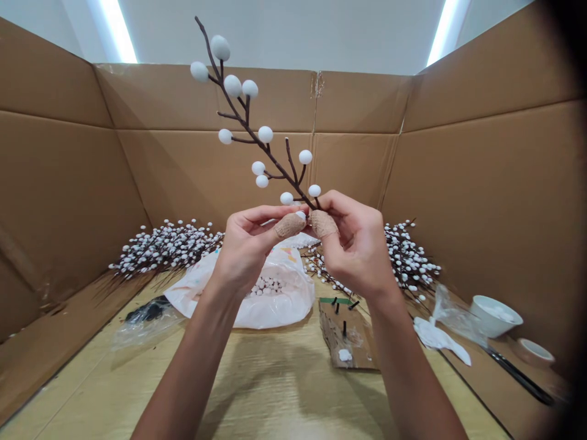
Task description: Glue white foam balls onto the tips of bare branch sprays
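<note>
As the right hand (358, 238) pinches the berried branch (276, 161) near its base above the surface (261, 373) and the left hand (245, 244) seemingly grips a white berry (301, 214), the light, springy-looking stem (236, 110) seems the safest hold

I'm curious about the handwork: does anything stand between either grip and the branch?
Nothing visible does: the right grip holds the branch by its lower part, with the left grip close beside. At most, the tan thumb wraps may come between.

tape roll (523, 352) near black handle (520, 376) | cardboard walls (183, 171) upright | two strip lights (118, 30) lit
</note>
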